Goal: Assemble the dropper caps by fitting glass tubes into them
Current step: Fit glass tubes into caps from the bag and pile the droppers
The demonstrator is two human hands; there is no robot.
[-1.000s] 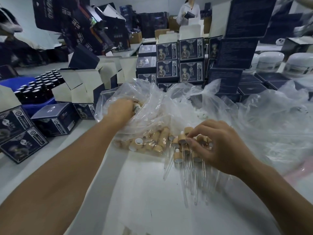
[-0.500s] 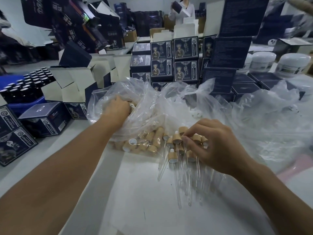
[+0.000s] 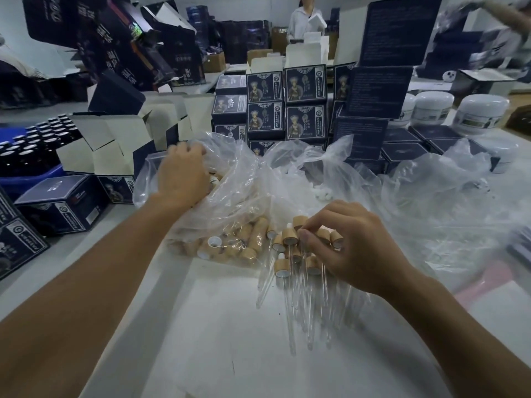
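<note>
The right hand (image 3: pixel 353 245) gripped a bundle of assembled droppers (image 3: pixel 298 259), roughly eight wood-grained cylindrical caps on slim clear glass tubes, above the white counter (image 3: pixel 230 354). The left hand (image 3: pixel 184 173), fingers curled, reached into a crinkled clear plastic bag (image 3: pixel 238 196) of loose caps (image 3: pixel 230 245); its grasp couldn't be told.

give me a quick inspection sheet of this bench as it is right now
surface: white table, bare in front
job's things: wood-look dropper caps loose in clear bag; assembled droppers bunched, tubes pointing toward the person
clutter: dark printed boxes, open cartons, white jars, dark bottles
grippers: left hand in the bag, grip hidden; right hand pinches the droppers
cables: nothing seen
surroundings: person at back
</note>
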